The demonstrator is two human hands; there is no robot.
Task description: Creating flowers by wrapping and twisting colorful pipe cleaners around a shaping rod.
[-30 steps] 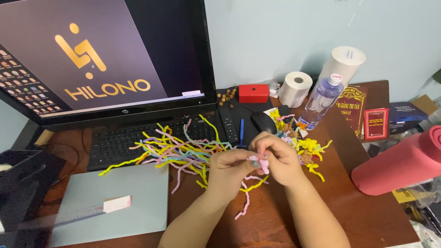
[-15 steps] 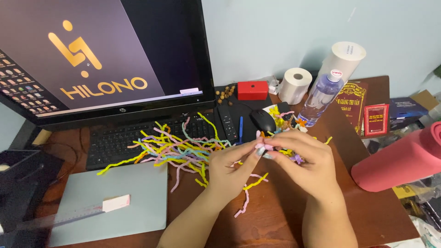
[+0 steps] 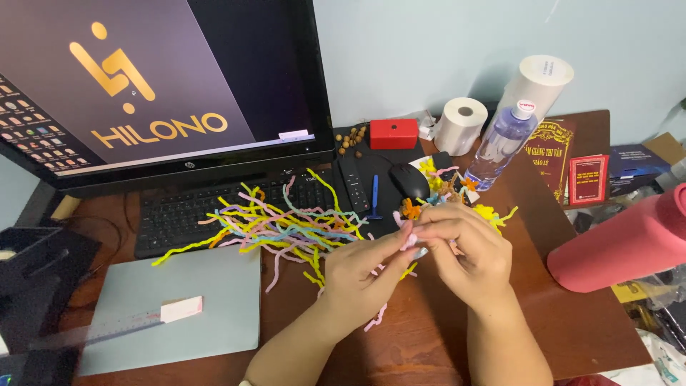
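Over the wooden counter (image 3: 429,336), my left hand (image 3: 361,275) and right hand (image 3: 468,254) are pinching a small pink pipe cleaner (image 3: 409,239) between their fingertips, the loose pile (image 3: 286,225) lying to the left, nearer my left hand.

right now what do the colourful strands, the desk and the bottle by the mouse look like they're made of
Strands: fuzzy, bendy, likely chenille pipe cleaners; matte and kinked. Desk: reddish-brown wood or veneer, slight sheen. Bottle: clear, see-through plastic, white cap.
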